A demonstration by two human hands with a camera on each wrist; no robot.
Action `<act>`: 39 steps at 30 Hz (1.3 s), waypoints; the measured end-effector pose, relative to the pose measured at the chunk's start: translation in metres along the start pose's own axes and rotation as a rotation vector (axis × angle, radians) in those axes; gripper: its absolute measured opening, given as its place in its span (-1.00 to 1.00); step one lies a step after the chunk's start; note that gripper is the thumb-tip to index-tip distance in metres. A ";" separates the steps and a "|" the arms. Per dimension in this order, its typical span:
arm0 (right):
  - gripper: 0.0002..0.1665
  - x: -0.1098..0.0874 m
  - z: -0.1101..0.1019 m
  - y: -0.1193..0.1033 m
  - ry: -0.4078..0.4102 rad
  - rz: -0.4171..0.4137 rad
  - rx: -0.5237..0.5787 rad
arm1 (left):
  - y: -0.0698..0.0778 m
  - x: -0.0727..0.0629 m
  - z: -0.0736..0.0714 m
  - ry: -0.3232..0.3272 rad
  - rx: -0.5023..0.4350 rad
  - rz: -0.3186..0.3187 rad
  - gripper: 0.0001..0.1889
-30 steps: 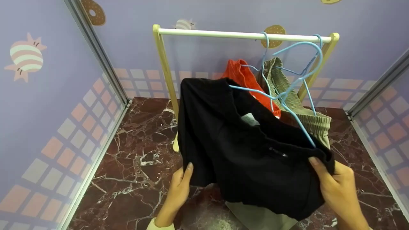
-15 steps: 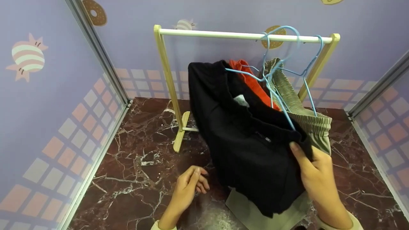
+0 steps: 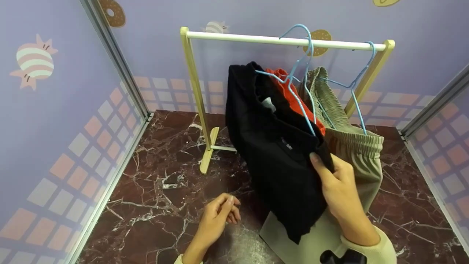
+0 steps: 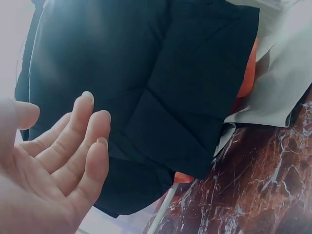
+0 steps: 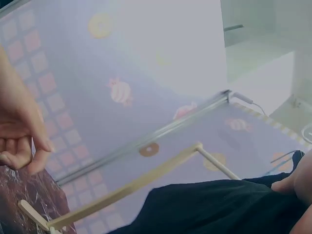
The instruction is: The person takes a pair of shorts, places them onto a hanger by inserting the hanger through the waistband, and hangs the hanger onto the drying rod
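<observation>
Black shorts [image 3: 271, 161] hang on a light-blue hanger [image 3: 298, 25], tilted in front of the clothes rack. My right hand [image 3: 339, 183] grips their waistband at the right end, thumb on the outside. The hanger's hook overlaps the white rail [image 3: 238, 37] in the head view. Low and to the left, my left hand [image 3: 218, 216] holds nothing, its fingers loosely curled. In the left wrist view that hand [image 4: 63, 165] is in front of the black cloth [image 4: 122, 63]. The right wrist view shows only part of my right hand [image 5: 296, 187] at the edge.
Behind the shorts, a red garment [image 3: 298, 104] and khaki-green trousers [image 3: 361, 148] hang on blue hangers. The trouser cloth [image 3: 289, 234] reaches down to the marbled floor [image 3: 165, 205]. Patterned panels [image 3: 44, 121] enclose the rack; its wooden leg [image 3: 194, 80] stands at left.
My left hand has let go of the shorts' hem and dropped away. My right hand has carried the shorts left and toward the rack, bringing the hanger's hook to the rail.
</observation>
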State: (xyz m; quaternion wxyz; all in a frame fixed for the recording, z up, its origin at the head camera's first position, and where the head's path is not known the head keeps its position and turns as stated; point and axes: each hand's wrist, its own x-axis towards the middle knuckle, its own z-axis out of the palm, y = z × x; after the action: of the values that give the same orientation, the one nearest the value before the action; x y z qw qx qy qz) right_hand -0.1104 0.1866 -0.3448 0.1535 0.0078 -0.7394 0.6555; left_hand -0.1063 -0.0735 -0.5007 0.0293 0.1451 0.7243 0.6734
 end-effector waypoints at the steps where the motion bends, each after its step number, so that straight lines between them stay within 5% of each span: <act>1: -0.75 0.001 0.002 -0.001 -0.006 -0.005 -0.001 | 0.000 0.000 0.000 -0.003 -0.005 0.003 -0.67; 11: -0.80 0.012 0.027 0.000 0.005 -0.002 -0.016 | -0.003 -0.003 -0.001 -0.008 -0.046 0.047 -0.72; 25: -0.82 0.031 0.058 0.004 -0.029 -0.025 0.022 | 0.000 -0.007 -0.002 -0.005 -0.027 -0.015 -0.68; 39: -0.82 0.047 0.077 0.008 -0.053 -0.024 0.039 | -0.003 -0.011 -0.005 -0.018 -0.054 0.007 -0.70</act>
State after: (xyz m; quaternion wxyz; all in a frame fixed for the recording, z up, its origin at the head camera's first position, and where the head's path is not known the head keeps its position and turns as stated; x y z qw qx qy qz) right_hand -0.1734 0.1218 -0.3486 0.1416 0.0371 -0.7300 0.6676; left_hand -0.0974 -0.0817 -0.5052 0.0373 0.1529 0.7051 0.6914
